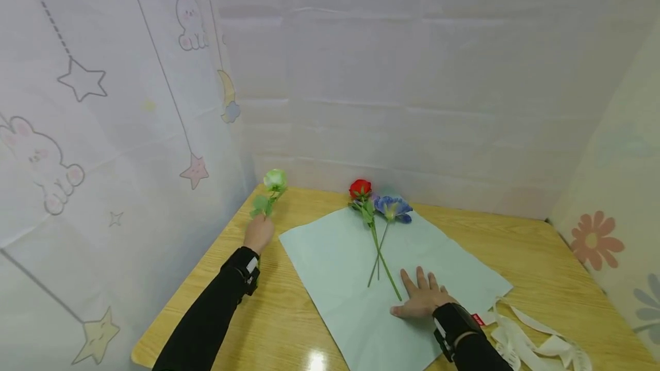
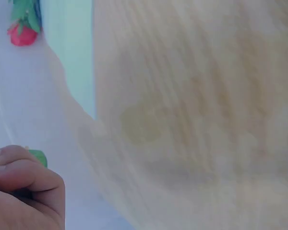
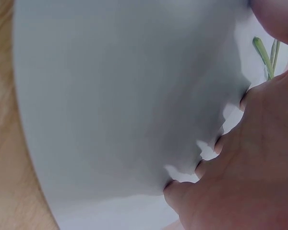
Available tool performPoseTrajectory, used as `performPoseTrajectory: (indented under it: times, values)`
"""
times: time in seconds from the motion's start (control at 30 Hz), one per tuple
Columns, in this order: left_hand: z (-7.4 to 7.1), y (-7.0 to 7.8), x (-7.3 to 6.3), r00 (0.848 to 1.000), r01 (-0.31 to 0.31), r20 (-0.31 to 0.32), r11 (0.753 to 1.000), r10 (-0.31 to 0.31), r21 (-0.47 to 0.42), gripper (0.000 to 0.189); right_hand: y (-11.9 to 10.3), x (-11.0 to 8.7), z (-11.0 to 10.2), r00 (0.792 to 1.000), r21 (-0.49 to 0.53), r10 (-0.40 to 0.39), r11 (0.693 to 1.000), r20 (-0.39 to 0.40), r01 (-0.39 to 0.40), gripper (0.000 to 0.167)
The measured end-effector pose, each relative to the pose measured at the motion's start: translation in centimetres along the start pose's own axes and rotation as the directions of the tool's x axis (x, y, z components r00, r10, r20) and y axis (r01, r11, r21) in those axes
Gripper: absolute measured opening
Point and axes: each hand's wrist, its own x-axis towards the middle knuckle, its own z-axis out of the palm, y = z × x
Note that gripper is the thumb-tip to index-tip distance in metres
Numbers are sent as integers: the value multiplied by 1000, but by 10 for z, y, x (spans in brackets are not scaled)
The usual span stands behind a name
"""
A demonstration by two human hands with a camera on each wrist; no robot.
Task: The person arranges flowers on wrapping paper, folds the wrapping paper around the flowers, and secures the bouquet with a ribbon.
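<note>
My left hand point(image 1: 259, 232) grips the stem of a pale green artificial rose point(image 1: 275, 180), its bloom upward, over the table's left side. In the left wrist view the curled fingers point(image 2: 29, 175) hide most of that stem. With fingers spread, my right hand point(image 1: 424, 296) rests on a pale blue-green sheet of wrapping paper point(image 1: 330, 279). Beyond its fingertips a red rose point(image 1: 360, 189) and a blue flower point(image 1: 393, 209) lie on the sheet, their green stems crossing. The stem ends point(image 3: 264, 55) show near the thumb in the right wrist view.
A cream ribbon point(image 1: 536, 348) with a small red tag point(image 1: 478, 319) lies loosely coiled at the right front. The wooden table point(image 1: 495, 228) meets a white cloth backdrop point(image 1: 402, 102) behind and patterned cloth on both sides.
</note>
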Motion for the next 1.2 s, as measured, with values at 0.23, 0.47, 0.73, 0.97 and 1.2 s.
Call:
performPoseTrajectory:
  times: [0.23,0.47,0.73,0.97,1.2]
  values:
    - [22,52,4,998,-17,-60,993,11,-114,41,-12,-12,-8,1000,-19,3,1000,10,-3,119]
    - [60,96,6,993,-108,21,983,112,-152,43,-7,-9,-6,999,-7,27,1000,32,-27,124]
    - [110,131,7,960,-216,147,966,236,-141,45,-2,1,2,999,-13,32,999,-11,-32,127]
    - [142,152,3,955,-179,223,980,193,-81,45,-4,3,5,999,-31,46,998,-16,-47,126]
    - [172,163,9,939,-73,332,996,89,-60,48,-3,3,5,997,-49,68,996,-27,-69,123]
